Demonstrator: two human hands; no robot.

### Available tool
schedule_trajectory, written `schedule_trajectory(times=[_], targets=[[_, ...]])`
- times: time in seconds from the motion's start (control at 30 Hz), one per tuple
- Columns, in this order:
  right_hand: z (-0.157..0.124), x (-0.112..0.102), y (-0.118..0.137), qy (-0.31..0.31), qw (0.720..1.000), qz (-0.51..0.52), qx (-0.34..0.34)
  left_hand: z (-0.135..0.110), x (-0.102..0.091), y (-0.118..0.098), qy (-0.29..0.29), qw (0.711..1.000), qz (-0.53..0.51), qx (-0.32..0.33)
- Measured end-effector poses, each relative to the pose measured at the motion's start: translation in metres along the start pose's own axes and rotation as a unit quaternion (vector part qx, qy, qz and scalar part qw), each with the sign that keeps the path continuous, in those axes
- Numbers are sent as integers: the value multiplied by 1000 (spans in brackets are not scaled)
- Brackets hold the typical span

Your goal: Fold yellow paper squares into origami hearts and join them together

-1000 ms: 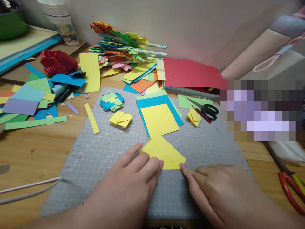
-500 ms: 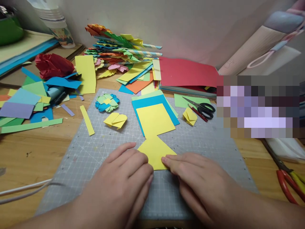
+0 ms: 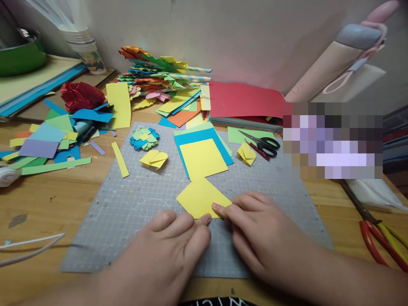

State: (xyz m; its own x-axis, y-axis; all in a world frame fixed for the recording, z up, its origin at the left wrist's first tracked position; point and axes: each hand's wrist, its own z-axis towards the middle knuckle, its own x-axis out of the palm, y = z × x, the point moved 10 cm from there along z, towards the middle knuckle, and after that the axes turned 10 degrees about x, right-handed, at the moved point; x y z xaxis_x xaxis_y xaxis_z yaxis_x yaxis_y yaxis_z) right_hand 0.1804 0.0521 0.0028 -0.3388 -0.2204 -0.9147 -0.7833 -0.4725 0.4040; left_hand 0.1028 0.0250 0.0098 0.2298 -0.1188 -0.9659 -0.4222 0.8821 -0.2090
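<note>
A folded yellow paper [image 3: 199, 196] lies on the grey cutting mat [image 3: 134, 204] in front of me. My left hand [image 3: 168, 250] rests on the mat, fingers curled, its thumb and fingertips touching the paper's near corner. My right hand [image 3: 258, 229] presses its fingertips on the paper's near right edge, fingers held together. Behind the paper lies a stack of yellow, blue and green squares [image 3: 204, 153].
Two small folded yellow pieces [image 3: 154, 159] [image 3: 246, 153], a blue-green paper flower [image 3: 144, 138] and a yellow strip [image 3: 120, 159] sit on the mat. Black scissors [image 3: 263, 143], red sheets [image 3: 245, 100], paper scraps [image 3: 47, 140] and red-handled scissors [image 3: 382, 240] lie around. A white cable [image 3: 28, 248] runs at the left.
Both hands slid toward the paper's near corner and drew closer together. The yellow paper now shows a squarer, diamond-like outline instead of the earlier pointed shape.
</note>
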Motion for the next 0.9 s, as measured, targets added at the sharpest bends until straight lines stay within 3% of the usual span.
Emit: schedule_trajectory(times=[0.2,0.47,0.57,0.63,0.7,0.77,0.83,0.9], targets=[[-1,2,0,4,1000,-26,0,-13,9,6,16,999,-4,-38],[-1,0,-3,-7,1000,-12,1,-11,-5,10,-22,998,-6,-57],[0,2,-3,2,1000,-5,2,-16,-7,23,-49,990,-78,-111],[1,1,-2,3,1000,0,-1,-23,-2,37,-68,964,-188,-177],[1,1,-1,3,1000,7,-5,-32,6,52,-114,892,-350,-261],[2,1,-1,5,1000,20,-7,-44,18,65,-188,753,-519,-359],[3,1,-2,4,999,40,-10,-55,29,71,-263,584,-627,-444],[4,-2,-2,-15,998,64,-18,-61,34,72,-307,467,-663,-498]])
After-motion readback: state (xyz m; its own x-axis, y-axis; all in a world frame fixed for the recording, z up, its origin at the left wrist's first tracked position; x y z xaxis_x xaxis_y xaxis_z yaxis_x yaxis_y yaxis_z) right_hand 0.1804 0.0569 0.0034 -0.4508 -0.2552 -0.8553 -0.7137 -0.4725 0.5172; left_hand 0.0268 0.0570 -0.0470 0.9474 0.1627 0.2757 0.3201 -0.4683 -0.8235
